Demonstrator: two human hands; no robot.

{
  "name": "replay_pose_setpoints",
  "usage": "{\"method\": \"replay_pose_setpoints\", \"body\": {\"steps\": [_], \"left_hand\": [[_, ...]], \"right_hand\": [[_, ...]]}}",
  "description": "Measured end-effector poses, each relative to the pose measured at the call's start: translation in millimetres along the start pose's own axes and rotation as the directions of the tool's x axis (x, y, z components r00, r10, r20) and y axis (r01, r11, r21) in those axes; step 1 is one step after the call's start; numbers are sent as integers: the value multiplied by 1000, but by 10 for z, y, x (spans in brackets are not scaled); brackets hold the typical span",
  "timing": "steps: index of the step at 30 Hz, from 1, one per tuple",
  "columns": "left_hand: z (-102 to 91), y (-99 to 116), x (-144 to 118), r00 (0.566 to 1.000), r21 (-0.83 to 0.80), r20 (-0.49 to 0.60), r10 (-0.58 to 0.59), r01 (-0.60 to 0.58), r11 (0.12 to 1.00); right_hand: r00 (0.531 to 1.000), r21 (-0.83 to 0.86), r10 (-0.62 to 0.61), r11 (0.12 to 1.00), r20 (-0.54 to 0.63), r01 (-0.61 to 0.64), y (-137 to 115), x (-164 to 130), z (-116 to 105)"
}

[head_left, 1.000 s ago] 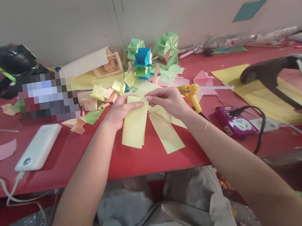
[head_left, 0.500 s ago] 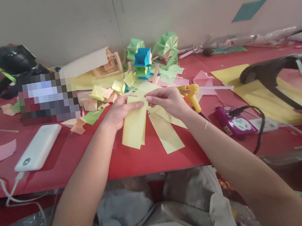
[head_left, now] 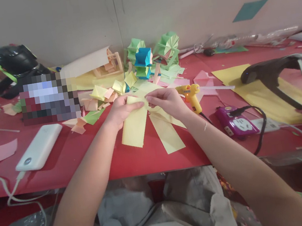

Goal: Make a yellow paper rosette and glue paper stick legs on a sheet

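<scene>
My left hand and my right hand meet over the middle of the red table. Both pinch the far end of a pale yellow paper strip that hangs toward me. Other yellow strips lie fanned out under my right hand. A heap of folded coloured paper pieces sits just beyond my fingers. Green and blue folded paper shapes stand behind it near the wall.
A yellow glue gun lies right of my right hand, beside a purple power strip with a black cable. A white power bank lies at left. A black stand rests on a yellow sheet at right.
Hardly anything has moved. My fingers have shifted slightly on the end of the yellow strip, and the view has drifted a little.
</scene>
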State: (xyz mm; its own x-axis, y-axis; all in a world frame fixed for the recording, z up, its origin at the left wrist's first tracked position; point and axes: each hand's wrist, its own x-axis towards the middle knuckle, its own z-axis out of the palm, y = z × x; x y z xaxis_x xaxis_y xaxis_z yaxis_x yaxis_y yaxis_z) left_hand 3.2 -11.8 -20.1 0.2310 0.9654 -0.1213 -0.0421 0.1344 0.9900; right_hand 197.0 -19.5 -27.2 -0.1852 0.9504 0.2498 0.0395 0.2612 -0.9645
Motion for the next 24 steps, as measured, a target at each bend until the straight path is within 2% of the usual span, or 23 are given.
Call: {"method": "replay_pose_setpoints", "body": {"steps": [5,9,13,19,24], "left_hand": [[32,20,-25,996,89,-71,62,-56,994],[41,3,-11,994,120,-86,68,-57,991],[41,-30,5,988,102,-97,120,-110,989],[-3,-2,-5,996,2,-32,85,-85,996],[-50,-1,10,985,1,-90,148,-149,989]], "right_hand": [[996,-5,69,998,47,-69,76,22,1],[998,2,68,998,15,-68,91,21,37],[998,25,71,997,2,-71,81,8,77],[999,8,20,1000,-25,-20,79,16,41],[998,20,41,999,-41,-40,61,17,18]]}}
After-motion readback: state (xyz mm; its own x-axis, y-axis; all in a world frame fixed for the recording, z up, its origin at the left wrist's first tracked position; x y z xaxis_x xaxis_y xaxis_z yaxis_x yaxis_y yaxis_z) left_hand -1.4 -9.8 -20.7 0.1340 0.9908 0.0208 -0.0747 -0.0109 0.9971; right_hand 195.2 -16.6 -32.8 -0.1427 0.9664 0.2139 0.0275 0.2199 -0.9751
